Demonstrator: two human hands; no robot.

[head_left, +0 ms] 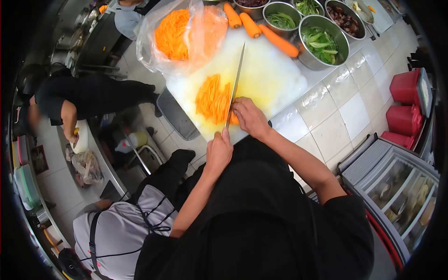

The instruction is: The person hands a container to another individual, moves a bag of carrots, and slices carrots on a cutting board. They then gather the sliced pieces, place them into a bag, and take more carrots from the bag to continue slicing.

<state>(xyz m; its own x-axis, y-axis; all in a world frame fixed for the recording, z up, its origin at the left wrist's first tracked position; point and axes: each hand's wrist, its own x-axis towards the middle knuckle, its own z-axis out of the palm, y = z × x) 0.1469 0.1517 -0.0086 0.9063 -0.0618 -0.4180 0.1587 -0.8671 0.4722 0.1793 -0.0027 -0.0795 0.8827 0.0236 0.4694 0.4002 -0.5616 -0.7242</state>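
Note:
My left hand [219, 150] is closed round the handle of a long knife [239, 72], whose blade points away from me across the white cutting board [280, 77]. Just right of the blade, my right hand [251, 116] has its fingers bent and pressed on a piece of carrot [234, 119], mostly hidden under them. A pile of thin carrot strips [212, 100] lies left of the blade. At the board's far left is a clear plastic bag [147, 39] with shredded carrot [172, 35] in it. Several whole carrots [279, 41] lie along the far edge.
Metal bowls stand beyond the board, one with green leaves [321, 44], another with dark pieces [344, 21]. One person in grey [116, 228] is close on my left; another in black [88, 98] bends over a counter. A glass-topped fridge [396, 191] stands at right.

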